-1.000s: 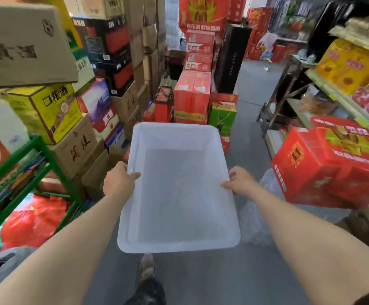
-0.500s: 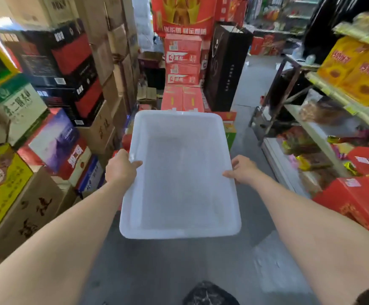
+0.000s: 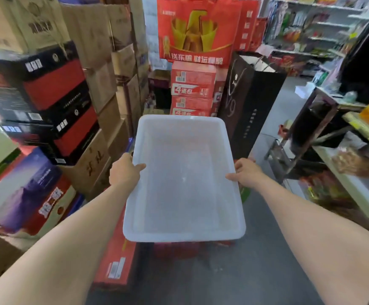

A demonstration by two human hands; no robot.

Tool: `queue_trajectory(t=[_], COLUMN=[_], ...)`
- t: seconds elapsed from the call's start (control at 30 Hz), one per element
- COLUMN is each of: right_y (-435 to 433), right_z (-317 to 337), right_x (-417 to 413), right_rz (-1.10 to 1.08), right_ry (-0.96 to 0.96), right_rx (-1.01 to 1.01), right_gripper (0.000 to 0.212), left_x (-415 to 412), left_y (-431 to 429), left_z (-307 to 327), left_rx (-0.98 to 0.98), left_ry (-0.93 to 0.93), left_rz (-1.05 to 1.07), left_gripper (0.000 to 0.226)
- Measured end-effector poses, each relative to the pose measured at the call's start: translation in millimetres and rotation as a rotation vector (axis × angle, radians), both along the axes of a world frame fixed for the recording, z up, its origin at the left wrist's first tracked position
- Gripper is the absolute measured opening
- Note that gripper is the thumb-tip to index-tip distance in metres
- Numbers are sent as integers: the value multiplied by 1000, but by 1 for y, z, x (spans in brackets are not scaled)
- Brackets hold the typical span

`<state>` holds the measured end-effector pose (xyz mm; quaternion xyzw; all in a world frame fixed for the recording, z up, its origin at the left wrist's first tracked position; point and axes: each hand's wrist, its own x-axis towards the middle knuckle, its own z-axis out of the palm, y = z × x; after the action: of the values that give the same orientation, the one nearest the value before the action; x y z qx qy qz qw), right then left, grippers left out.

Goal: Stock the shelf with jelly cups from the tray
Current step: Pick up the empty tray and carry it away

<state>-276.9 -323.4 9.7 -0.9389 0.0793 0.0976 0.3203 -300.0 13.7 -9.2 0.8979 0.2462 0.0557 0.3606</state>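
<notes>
A translucent white plastic tray (image 3: 183, 237) is held level in front of me over the aisle floor. Nothing lies inside it; no jelly cups are in view. My left hand (image 3: 125, 170) grips the tray's left rim, thumb over the edge. My right hand (image 3: 245, 172) grips the right rim the same way. A store shelf (image 3: 346, 183) with snack packets runs along the right side.
Stacked cartons (image 3: 47, 102) fill the left side. Red drink boxes (image 3: 192, 89) and a tall black gift bag (image 3: 247, 102) stand straight ahead. A flat red box (image 3: 117, 260) lies on the grey floor (image 3: 256, 271) under the tray.
I have walked forward along the aisle with the tray. The stacks ahead are closer, and the red boxes on the right shelf and the green rack have dropped out of view.
</notes>
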Motion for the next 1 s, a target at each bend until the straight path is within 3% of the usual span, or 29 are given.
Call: queue_trajectory(t=[0.33, 0.67, 1.0], right_y=[-8, 4, 21], right_z=[5, -7, -39], right_x=[154, 234, 275], right_rz=[-11, -95, -201], right_ry=[10, 56, 119], right_rx=[-109, -116, -155], right_gripper=[25, 23, 18], left_x=[162, 278, 329], left_y=[-11, 7, 9], left_z=[9, -15, -57], left_rx=[38, 91, 89], left_ry=[54, 108, 191], left_rz=[-27, -165, -176], left_gripper=[34, 37, 43])
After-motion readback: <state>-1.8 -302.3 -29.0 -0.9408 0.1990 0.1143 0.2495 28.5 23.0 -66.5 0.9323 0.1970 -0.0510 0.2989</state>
